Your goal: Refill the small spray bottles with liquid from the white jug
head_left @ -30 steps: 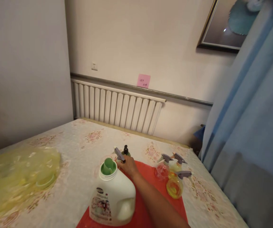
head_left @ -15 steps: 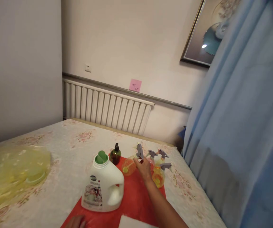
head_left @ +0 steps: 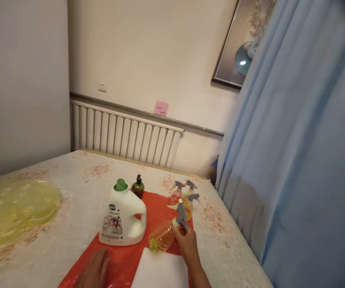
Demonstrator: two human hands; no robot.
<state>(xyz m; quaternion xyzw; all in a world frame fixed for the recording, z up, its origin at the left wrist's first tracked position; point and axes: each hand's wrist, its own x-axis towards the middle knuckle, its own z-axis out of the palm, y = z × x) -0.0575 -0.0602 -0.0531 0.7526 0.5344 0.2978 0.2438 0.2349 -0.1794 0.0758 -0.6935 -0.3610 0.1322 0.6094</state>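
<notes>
On red mat (head_left: 160,202), left hand (head_left: 94,270) rests flat, open, holding nothing; white detergent jug (head_left: 123,218) stands just beyond it. Right hand (head_left: 187,242) grips orange spray bottle (head_left: 164,236) at its neck, bottle tilted sideways above white pad (head_left: 160,270).

A single head-worn camera looks forward and down across a bed (head_left: 70,200) toward the far wall, where a radiator (head_left: 124,136) runs under a pink note (head_left: 161,108). The view stands close over the near edge, cutting off the left hand (head_left: 93,272) and right hand (head_left: 187,244) at the bottom. A blue curtain (head_left: 295,160) fills the right side, very near the lens.
</notes>
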